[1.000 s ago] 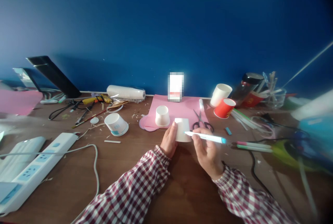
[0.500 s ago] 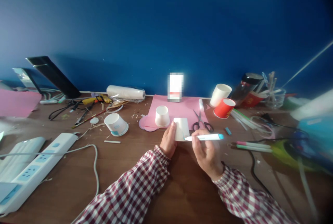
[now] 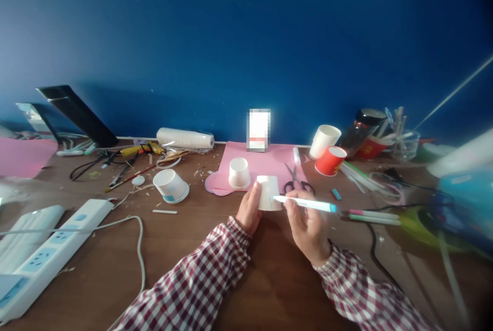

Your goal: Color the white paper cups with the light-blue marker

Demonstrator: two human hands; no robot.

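My left hand [image 3: 249, 209] is closed on the left edge of a white paper piece [image 3: 265, 191], slightly wider at its bottom; I cannot tell whether it is a whole cup or a cut part. In my right hand [image 3: 308, 227] is a white marker with a light blue end [image 3: 314, 205], held in a pinch. The marker's tip meets the right half of the paper piece, where a faint thin line shows. Just behind it stands an upturned white paper cup [image 3: 239, 172] on pink paper [image 3: 265, 159]. Black-handled scissors [image 3: 296, 181] lie open to the right.
Left are another upturned cup [image 3: 171, 186], a sleeve of cups [image 3: 187, 138], a glue gun [image 3: 141, 148] and a power strip [image 3: 54, 254] with a cable. Right are a red cup [image 3: 330, 160], a white cup [image 3: 325, 141], a dark jar [image 3: 364, 128] and loose markers [image 3: 375, 217].
The marker's tip went down near the paper piece's lower edge, then came back up. A faint line now shows on the paper. My left hand keeps its hold.
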